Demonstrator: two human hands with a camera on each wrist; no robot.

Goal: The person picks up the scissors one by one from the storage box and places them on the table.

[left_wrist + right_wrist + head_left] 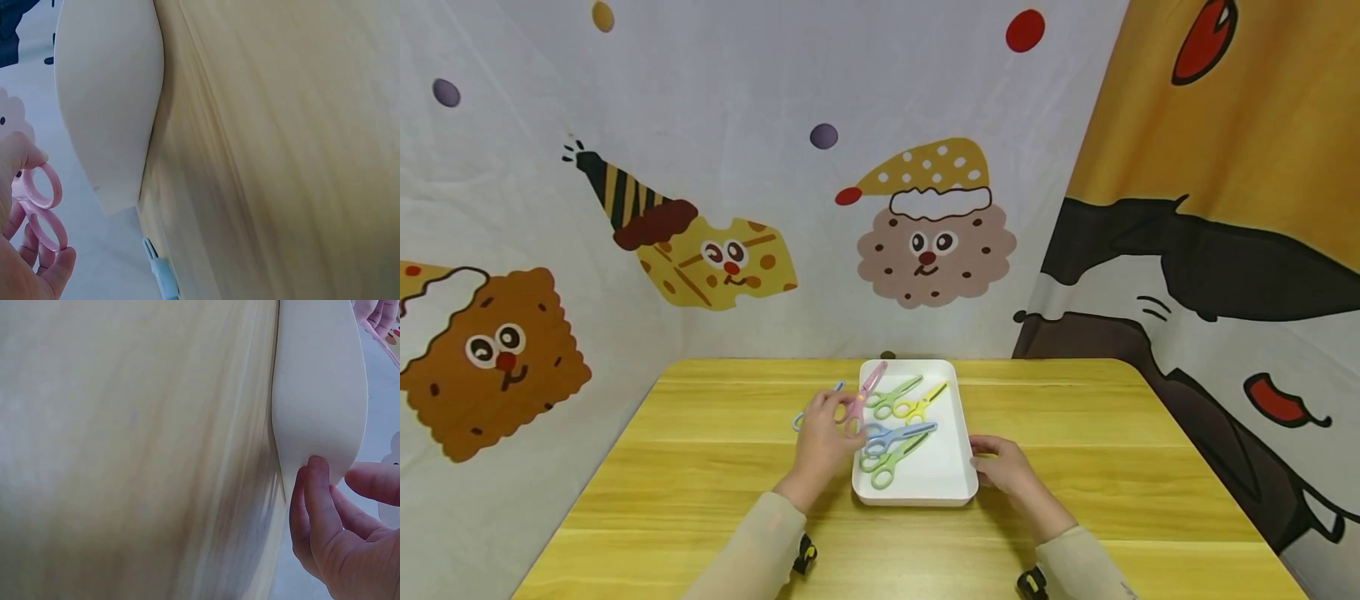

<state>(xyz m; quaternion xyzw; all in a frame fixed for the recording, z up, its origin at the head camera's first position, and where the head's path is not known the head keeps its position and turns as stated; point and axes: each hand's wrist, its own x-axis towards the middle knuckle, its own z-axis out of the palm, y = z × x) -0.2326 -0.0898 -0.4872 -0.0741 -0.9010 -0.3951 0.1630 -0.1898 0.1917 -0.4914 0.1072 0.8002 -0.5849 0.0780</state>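
Note:
My left hand (822,435) pinches a pair of pink scissors (868,390) by the handle loops, blades pointing up and away over the left edge of a white tray (946,467). In the left wrist view the thumb and fingertips grip the pink loops (57,189). Inside the tray lie green scissors (895,396), yellow scissors (920,406), blue scissors (901,433) and another green pair (897,462) at the near left. My right hand (1003,464) holds the tray's right side, fingertips on the outer wall (319,394) and thumb at the rim.
Another pair of blue scissors (798,421) lies on the wooden table (700,475) left of the tray, partly hidden behind the left hand. A white cloth (760,125) printed with cartoon snacks hangs behind the table's far edge.

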